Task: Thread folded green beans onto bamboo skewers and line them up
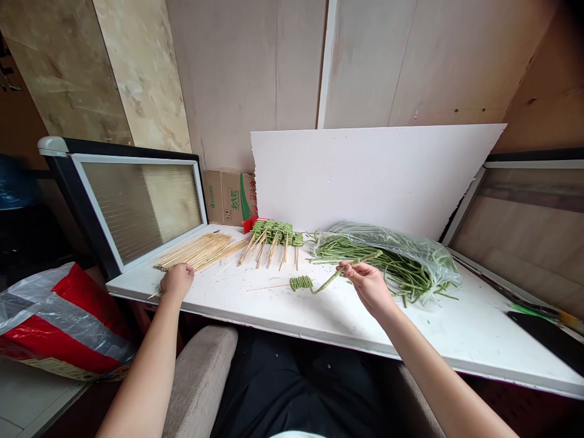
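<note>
1. Using the wound skewer [302, 283] as the landmark here: it's lying on the white table [269, 313], green coil at one end, thin stick poking out to the left.
2. Right hand [368, 285], just right of the wound skewer: pinched narrow, thumb against fingertips, holding a long green bean [329, 281]. The bean's low end comes down right by the coil; can't tell if they're joined.
3. Left hand [177, 281], well off to the left of the wound skewer: fingers curled down at the near end of the stick pile [207, 249]. Honestly can't tell if it's gripping any sticks.
4. Behind the wound skewer and a bit left, there's a heap of green-topped skewers [276, 232], sticks pointing forward.
5. Behind it and to the right, a clear plastic bag [426, 258] spilling more beans.
6. Edges: the table's front edge is near, on the person's side of the wound skewer, with plain white tabletop between. White board [374, 176] stands along the back, behind the wound skewer.
</note>
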The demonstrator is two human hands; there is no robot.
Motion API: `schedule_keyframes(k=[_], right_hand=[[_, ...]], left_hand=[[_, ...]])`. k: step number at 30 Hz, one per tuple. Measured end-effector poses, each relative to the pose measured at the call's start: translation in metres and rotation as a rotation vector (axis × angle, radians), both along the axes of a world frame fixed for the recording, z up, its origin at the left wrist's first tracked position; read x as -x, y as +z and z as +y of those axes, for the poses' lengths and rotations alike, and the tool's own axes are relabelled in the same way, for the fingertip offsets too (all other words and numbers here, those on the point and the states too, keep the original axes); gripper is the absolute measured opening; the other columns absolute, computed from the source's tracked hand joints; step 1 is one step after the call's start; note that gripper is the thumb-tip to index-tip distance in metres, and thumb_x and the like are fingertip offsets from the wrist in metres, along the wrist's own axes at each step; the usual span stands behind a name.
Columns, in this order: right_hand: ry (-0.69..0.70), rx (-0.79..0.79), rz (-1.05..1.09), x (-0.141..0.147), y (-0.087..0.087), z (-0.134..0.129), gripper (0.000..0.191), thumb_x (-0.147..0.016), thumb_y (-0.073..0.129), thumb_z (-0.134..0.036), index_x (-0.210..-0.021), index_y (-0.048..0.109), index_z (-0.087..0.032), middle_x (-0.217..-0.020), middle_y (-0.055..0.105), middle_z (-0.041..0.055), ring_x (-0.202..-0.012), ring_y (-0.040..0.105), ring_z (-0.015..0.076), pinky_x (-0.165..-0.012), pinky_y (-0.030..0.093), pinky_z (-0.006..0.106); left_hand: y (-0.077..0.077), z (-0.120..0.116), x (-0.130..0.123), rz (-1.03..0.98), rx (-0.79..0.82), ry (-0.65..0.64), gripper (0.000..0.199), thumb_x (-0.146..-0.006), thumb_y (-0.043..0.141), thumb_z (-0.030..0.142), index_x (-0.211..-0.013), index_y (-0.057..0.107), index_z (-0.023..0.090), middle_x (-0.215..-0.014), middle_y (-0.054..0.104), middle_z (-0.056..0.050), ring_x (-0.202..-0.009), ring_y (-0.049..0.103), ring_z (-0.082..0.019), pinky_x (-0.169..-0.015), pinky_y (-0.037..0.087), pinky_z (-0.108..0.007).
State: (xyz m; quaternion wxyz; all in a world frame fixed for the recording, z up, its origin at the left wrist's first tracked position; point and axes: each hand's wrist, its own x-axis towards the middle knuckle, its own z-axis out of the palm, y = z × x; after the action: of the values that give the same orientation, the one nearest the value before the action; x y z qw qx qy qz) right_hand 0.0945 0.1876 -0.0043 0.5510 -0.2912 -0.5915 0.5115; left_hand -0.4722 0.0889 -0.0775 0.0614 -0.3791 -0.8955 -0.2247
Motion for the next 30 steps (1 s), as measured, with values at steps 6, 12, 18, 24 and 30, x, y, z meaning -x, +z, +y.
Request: schedule_keyframes(k=[6, 12, 18, 24, 30], right_hand=[[-0.011, -0.028, -0.055, 0.003, 0.002, -0.003, 0.041, -0.076, 0.085, -0.066, -0.084, 0.081, -0.026, -0.117, 0.078, 0.0093, -0.113, 0.066, 0.0324, -0.083, 0.051, 0.039], [-0.042, -0.02, -0.022, 0.005, 0.008, -0.007, 0.044, -0.069, 0.091, -0.063, -0.086, 0.08, -0.025, -0.11, 0.079, 0.0102, -0.103, 0.069, 0.0298, -0.079, 0.05, 0.037], [-0.038, -0.013, -0.103, 0.006, 0.011, -0.012, 0.044, -0.075, 0.087, -0.065, -0.093, 0.084, -0.025, -0.114, 0.079, 0.0116, -0.117, 0.067, 0.0338, -0.084, 0.051, 0.038], [-0.005, -0.038, -0.119, 0.015, 0.016, -0.026, 0.036, -0.08, 0.084, -0.06, -0.092, 0.085, -0.026, -0.113, 0.081, 0.0106, -0.132, 0.06, 0.0354, -0.093, 0.051, 0.04], [0.044, -0.059, -0.122, 0.024, 0.016, -0.04, 0.035, -0.084, 0.081, -0.058, -0.098, 0.085, -0.027, -0.116, 0.08, 0.0095, -0.132, 0.061, 0.034, -0.095, 0.052, 0.04]], left_hand=[[0.001, 0.0, -0.001, -0.011, -0.02, -0.004, 0.022, -0.089, 0.063, 0.033, -0.1, 0.08, 0.024, -0.111, 0.079, -0.015, -0.105, 0.072, -0.036, -0.087, 0.056, -0.042], [0.002, -0.003, -0.004, -0.019, -0.016, -0.012, 0.021, -0.089, 0.062, 0.032, -0.099, 0.079, 0.024, -0.112, 0.079, -0.015, -0.105, 0.072, -0.036, -0.087, 0.057, -0.043], [0.034, 0.001, -0.03, 0.056, -0.105, -0.055, 0.027, -0.091, 0.061, 0.026, -0.109, 0.078, 0.017, -0.112, 0.079, -0.017, -0.105, 0.072, -0.036, -0.088, 0.056, -0.042], [0.099, 0.009, -0.173, -0.102, -0.493, -0.628, 0.025, -0.091, 0.069, 0.037, -0.1, 0.081, 0.017, -0.098, 0.081, -0.01, -0.085, 0.072, -0.023, -0.081, 0.056, -0.033], [0.101, -0.021, -0.318, -0.421, -0.356, -1.197, 0.031, -0.086, 0.08, 0.047, -0.105, 0.084, 0.022, -0.107, 0.08, -0.008, -0.092, 0.071, -0.021, -0.08, 0.056, -0.03]])
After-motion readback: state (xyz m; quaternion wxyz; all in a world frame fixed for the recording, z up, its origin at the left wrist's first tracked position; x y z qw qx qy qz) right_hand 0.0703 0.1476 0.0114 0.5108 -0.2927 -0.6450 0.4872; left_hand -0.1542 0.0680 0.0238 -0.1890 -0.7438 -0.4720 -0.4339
